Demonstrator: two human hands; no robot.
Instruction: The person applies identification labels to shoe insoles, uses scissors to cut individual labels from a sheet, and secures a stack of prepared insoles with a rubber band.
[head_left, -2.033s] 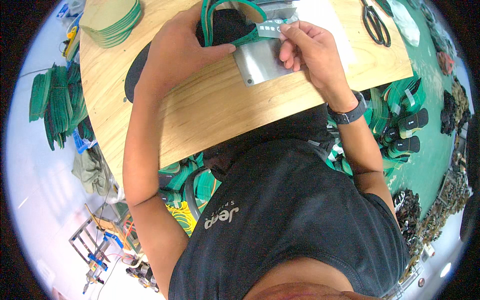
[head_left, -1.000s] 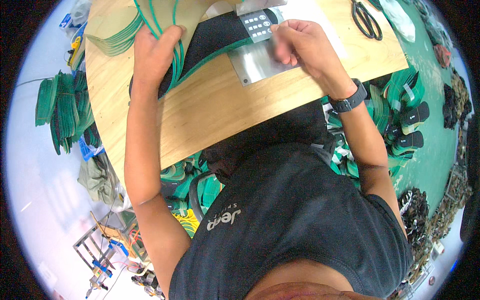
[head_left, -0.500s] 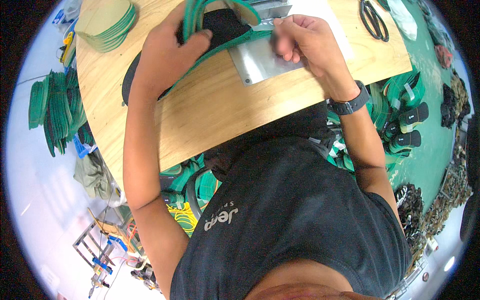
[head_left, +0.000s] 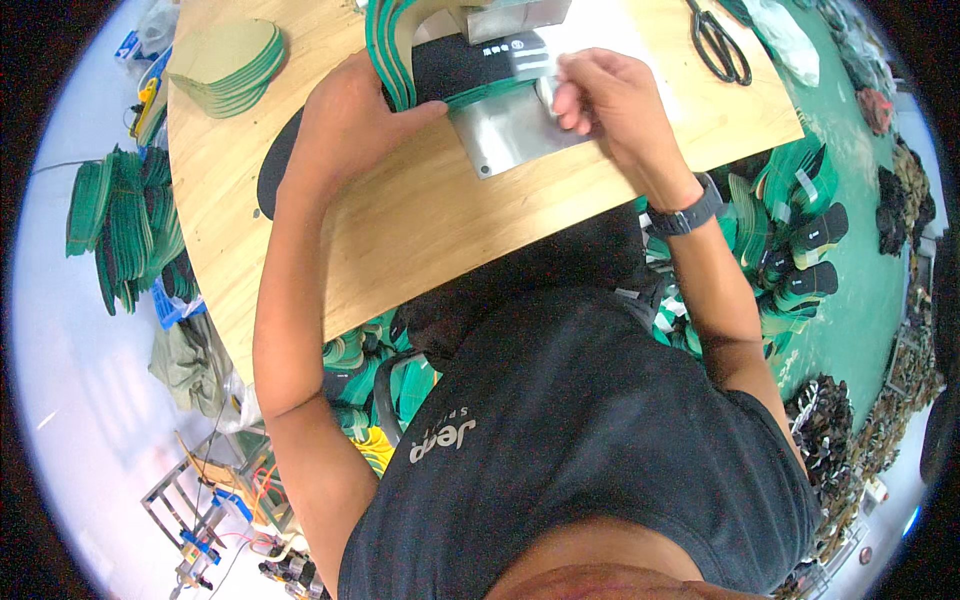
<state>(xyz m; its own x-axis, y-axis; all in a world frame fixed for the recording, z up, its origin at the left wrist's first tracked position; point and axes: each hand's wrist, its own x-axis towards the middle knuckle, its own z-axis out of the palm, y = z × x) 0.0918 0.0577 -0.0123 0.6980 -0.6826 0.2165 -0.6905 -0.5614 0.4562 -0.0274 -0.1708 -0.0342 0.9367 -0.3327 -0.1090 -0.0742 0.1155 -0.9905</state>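
Basically, left hand (head_left: 345, 120) wraps the green-edged insoles (head_left: 388, 55), bent up seemingly to leave the black insole's (head_left: 445, 68) printed end exposed on the worktop (head_left: 420, 220), while right hand (head_left: 618, 100) pinches clear film (head_left: 530, 65) over it.

Two hands: one left hand (head_left: 345, 115), one right hand (head_left: 615, 105). Between them shows one black piece (head_left: 460, 65), and at the right fingertips one clear strip (head_left: 545, 62) (blurred by motion, so separate layers are impossible to count). At least three green-edged sheets (head_left: 392, 62) arch in the left hand. One metal plate (head_left: 510, 135) lies between the hands, nearer the right; one metal block (head_left: 515, 15) stands beyond them. Left of the left hand is one stack of flat pieces (head_left: 225, 60), at least five deep. Beyond the right hand, to its right: one pair of scissors (head_left: 718, 45) with two handle loops, and one plastic bag (head_left: 785, 40). One watch (head_left: 688, 210) circles the right wrist.
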